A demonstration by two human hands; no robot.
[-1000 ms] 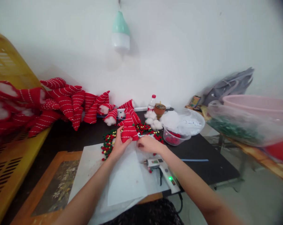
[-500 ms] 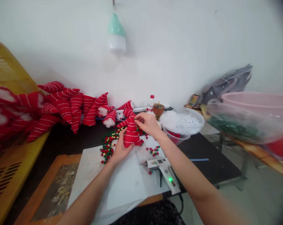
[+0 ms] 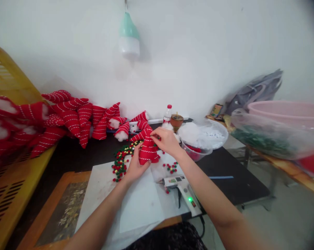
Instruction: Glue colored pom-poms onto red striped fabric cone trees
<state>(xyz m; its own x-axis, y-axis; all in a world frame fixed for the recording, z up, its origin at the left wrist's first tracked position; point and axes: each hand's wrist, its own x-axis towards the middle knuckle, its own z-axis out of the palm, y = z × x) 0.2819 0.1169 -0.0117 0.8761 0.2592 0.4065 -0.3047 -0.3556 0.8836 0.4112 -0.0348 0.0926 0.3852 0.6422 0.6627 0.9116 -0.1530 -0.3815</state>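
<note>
My left hand (image 3: 136,167) is wrapped round the lower left of a red stuffed cone (image 3: 148,150) with white stitched stripes, which stands upright over the white sheet. My right hand (image 3: 167,140) is closed in a pinch, fingertips against the cone's upper right side; what is between them is hidden. Small red, green and yellow pom-poms (image 3: 118,166) lie scattered left of and behind the cone, with a smaller group (image 3: 172,168) to its right. Below my right forearm rests a white glue gun (image 3: 181,189) with a lit green light, nozzle pointing left.
More red striped cones (image 3: 73,116) are heaped at the left beside a yellow crate (image 3: 13,83). Behind my right hand stand a bottle (image 3: 167,114), a brown pot (image 3: 176,121) and a clear bowl (image 3: 211,149) with white stuffing. A pink basin (image 3: 287,111) is at far right.
The view has shifted slightly. My right hand's pinch stays at the cone's upper side, and a dark green bit that showed at its fingertips is now hidden. My left hand keeps its hold.
</note>
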